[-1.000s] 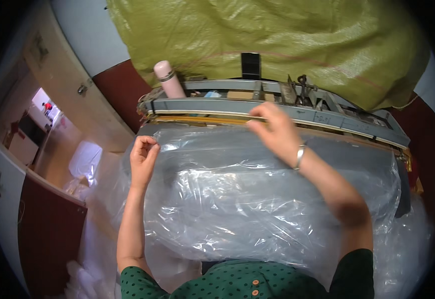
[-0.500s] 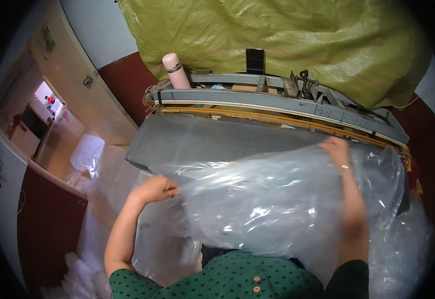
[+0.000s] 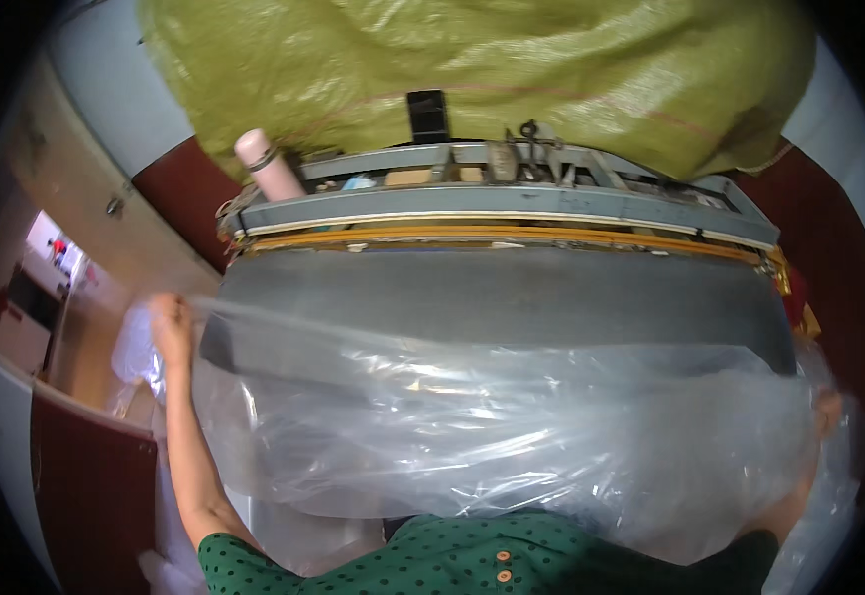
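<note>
A wide sheet of clear plastic film (image 3: pixel 512 436) is stretched between my two arms, over the front of a dark grey work surface (image 3: pixel 512 297). At the far left my left hand (image 3: pixel 171 322) is closed on a raised corner of the film. My right hand (image 3: pixel 827 412), out past the right end of the surface, is closed on the film's other side; its fingers are partly blurred. The film sags in shiny creases between the hands and hides the near part of the surface.
Behind the surface runs a long grey metal frame (image 3: pixel 353 206) with orange strips (image 3: pixel 512 234). On it stand a pink bottle (image 3: pixel 270 167) and metal clamp parts (image 3: pixel 526 154). A black phone-like slab (image 3: pixel 428 116) leans on a yellow-green tarp (image 3: pixel 591 69). An open door (image 3: pixel 120 198) is at left.
My hands have spread apart, the left outward and up, the right outward and down. The film is now stretched wider and nearer me, uncovering more of the grey surface. The view has shifted right.
</note>
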### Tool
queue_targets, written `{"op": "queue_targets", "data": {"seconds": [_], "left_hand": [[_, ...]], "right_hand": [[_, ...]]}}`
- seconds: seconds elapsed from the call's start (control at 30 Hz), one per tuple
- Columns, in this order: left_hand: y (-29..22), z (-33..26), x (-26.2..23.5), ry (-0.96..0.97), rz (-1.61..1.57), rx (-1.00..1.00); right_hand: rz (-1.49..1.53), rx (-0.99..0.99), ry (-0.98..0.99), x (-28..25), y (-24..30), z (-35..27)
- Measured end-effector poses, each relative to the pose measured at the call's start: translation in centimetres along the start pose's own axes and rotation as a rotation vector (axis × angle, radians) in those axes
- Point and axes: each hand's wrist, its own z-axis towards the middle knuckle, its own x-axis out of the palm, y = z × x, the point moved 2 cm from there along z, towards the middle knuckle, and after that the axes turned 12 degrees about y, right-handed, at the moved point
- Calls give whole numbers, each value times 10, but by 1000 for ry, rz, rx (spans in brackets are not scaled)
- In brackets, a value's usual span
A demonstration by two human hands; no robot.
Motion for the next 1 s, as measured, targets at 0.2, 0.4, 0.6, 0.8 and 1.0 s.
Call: {"op": "queue_targets", "data": {"seconds": [0.2,0.4,0.6,0.8,1.0], "left_hand": [[-27,34,99,95,-796,-538],[-51,-16,178,558,-286,-438],[-44,-14,175,166,-163,-297],[-333,-8,22,972,-1456,-211],[-468,-99,-67,1406,-835,847]], "right_hand": [[-63,3,-36,52,90,11],[-130,66,-54,67,114,-3],[-133,36,-62,79,140,-7],[-146,36,-57,74,152,-7],[-141,32,-44,76,154,-5]]}}
